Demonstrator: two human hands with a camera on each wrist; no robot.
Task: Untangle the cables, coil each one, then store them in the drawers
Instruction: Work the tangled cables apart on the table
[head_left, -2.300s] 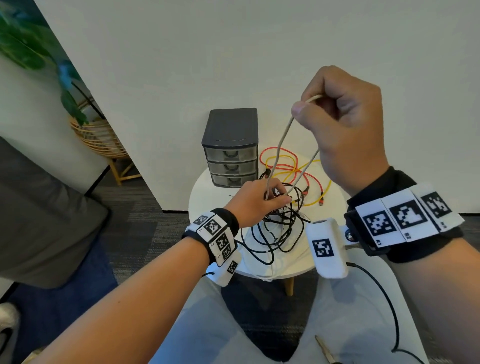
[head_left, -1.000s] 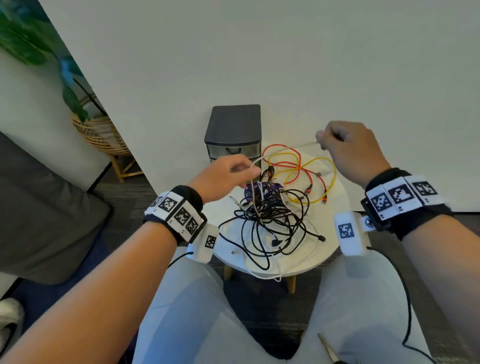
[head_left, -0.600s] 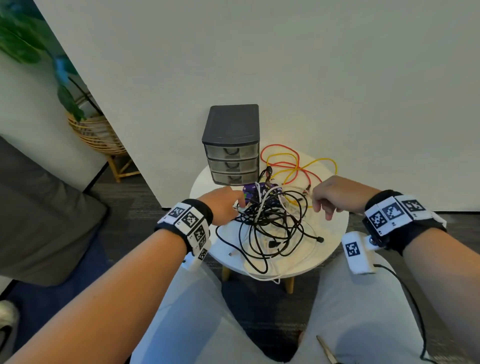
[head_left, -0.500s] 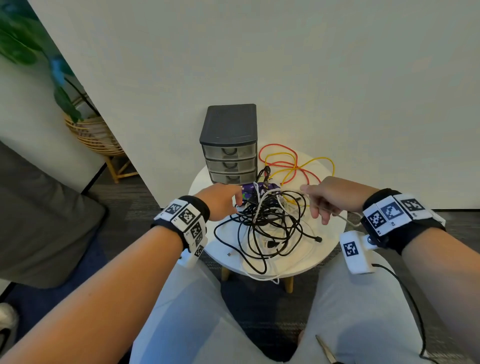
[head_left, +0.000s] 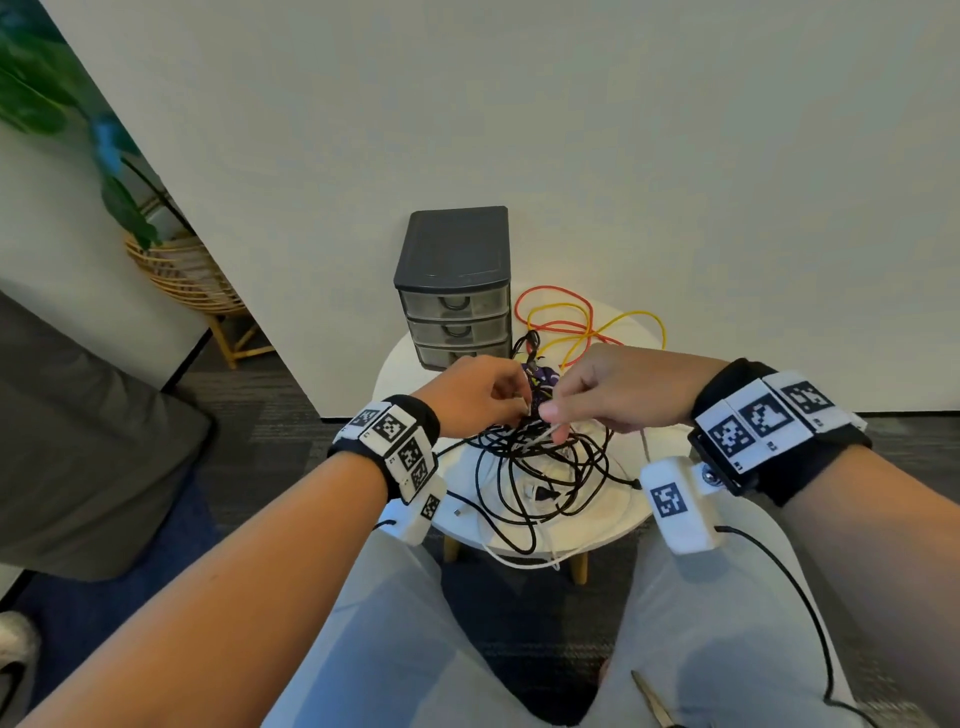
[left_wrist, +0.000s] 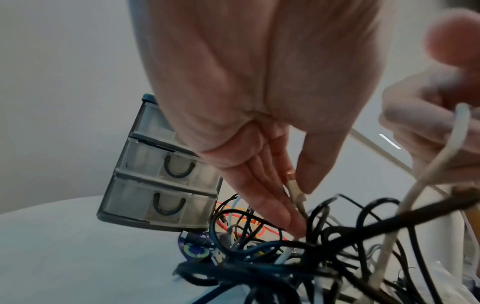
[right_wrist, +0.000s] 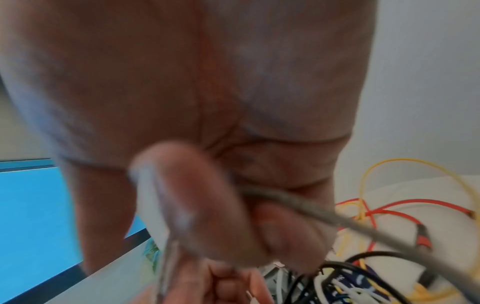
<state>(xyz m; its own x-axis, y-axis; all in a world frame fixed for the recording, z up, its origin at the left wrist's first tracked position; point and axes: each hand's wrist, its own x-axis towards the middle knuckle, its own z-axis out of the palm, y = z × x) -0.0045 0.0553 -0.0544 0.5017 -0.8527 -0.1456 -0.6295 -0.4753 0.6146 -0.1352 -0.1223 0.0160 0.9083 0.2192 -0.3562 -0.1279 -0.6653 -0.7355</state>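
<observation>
Left hand (head_left: 470, 395) pinches the pale cable's (left_wrist: 426, 181) plug; right hand (head_left: 618, 389) grips its cord; light, limp, snag-prone; best held near the plug.

The right hand (head_left: 613, 387), which was up high pulling the white cable (left_wrist: 426, 176), is now down low by the left hand (head_left: 475, 395). Both hands meet over the black cable pile (head_left: 540, 467), each pinching that cable.
</observation>
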